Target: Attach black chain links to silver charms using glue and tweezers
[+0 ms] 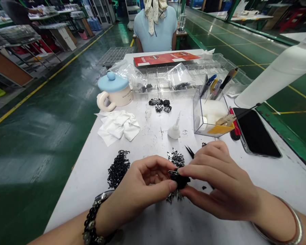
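Note:
My left hand (142, 190) and my right hand (219, 180) meet above the white table (148, 217), pinching a small black plastic part (180, 181) between their fingertips. Its exact shape is mostly hidden by my fingers. A heap of small silver-and-black metal pieces (175, 158) lies just beneath and beyond my fingers. Black tweezers (190, 151) rest beside my right hand. A tangled pile of thin black pieces (118, 168) sits left of my left hand. Further up lies a small cluster of black parts (160, 105).
A white glue bottle (174, 128), white cloth (118, 127) and blue-lidded mug (114, 92) stand on the table. To the right are a clear box (206, 115) holding tools and a black phone (256, 132). A clear compartment tray (168, 78) lies beyond, facing a seated co-worker (155, 23).

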`<state>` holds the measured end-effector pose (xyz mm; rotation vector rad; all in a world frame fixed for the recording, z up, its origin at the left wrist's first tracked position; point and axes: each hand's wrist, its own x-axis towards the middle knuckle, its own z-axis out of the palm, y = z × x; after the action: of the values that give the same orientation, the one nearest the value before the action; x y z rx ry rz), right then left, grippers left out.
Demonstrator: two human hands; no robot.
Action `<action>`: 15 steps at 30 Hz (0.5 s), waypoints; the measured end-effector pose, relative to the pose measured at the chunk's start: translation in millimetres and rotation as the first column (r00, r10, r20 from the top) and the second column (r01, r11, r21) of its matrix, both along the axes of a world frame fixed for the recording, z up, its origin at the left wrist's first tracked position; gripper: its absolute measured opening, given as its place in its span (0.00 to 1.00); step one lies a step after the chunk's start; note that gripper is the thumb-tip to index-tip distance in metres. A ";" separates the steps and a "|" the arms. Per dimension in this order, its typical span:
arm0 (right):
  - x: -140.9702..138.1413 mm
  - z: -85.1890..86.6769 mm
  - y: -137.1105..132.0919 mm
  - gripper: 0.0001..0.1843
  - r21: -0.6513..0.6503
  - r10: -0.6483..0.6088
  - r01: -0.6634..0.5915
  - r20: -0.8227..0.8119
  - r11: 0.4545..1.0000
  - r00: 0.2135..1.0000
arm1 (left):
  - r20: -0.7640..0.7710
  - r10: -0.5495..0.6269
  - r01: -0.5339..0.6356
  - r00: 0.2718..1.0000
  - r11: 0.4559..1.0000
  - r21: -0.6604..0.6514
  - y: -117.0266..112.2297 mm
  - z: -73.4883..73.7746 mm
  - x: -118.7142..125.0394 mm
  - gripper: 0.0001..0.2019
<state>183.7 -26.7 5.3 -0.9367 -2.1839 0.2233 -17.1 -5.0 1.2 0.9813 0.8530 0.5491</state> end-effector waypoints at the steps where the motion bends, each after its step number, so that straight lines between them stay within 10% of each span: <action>1: 0.8 -0.7 -0.7 0.11 0.025 -0.003 0.002 0.023 1.000 1.000 | -0.029 -0.003 0.005 1.000 0.998 0.062 -0.6 0.1 -0.4 0.08; 10: -0.7 0.7 -5.4 0.09 0.337 0.027 -0.080 0.160 0.938 0.987 | -0.155 0.049 0.084 0.987 0.663 0.744 -7.2 7.0 -4.6 0.14; 15: 6.6 9.1 -0.1 0.09 0.394 -0.098 0.022 0.175 0.919 0.980 | -0.209 0.036 0.129 0.977 0.682 0.720 -6.0 8.0 -5.1 0.11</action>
<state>190.3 -26.7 14.4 -0.8195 -2.2522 -0.3383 -22.2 -11.0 9.2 1.8300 0.7909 0.7804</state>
